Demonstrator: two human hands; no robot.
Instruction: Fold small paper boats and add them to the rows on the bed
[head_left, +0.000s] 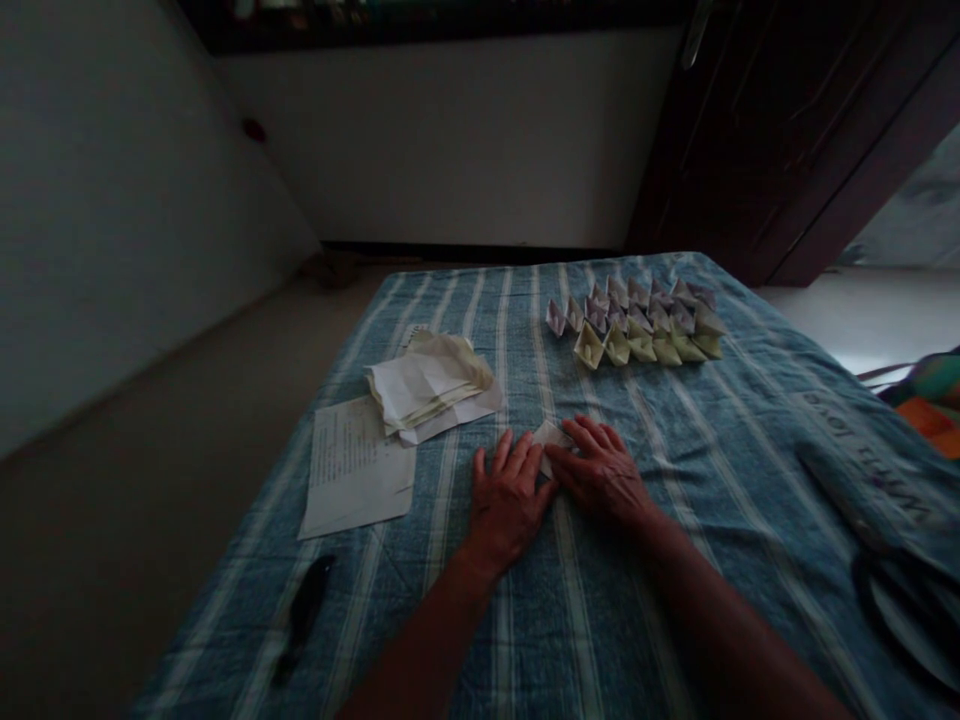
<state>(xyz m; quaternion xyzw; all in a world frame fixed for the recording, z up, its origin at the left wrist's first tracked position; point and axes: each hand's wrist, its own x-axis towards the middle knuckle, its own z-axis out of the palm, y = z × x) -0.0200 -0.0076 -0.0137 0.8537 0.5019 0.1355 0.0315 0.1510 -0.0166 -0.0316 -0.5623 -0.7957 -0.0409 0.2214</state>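
Observation:
A small folded piece of white paper [550,436] lies flat on the cloth between my hands, partly hidden under the fingers. My left hand [508,500] rests palm down with its fingers stretched out and slightly spread, the index fingertip at the paper's left edge. From the right, my right hand [602,472] holds the paper down, its fingers around the right side of the sheet. Beyond my hands stand rows of folded paper boats [641,320], whitish-purple at the back and yellowish in front.
Left of my hands is a stack of creased paper sheets [427,380], beside a printed sheet [356,465]. A black object [306,610], maybe a cutter, lies at front left. Large black-handled scissors [877,548] lie at right. Striped blue cloth [465,640] covers the table.

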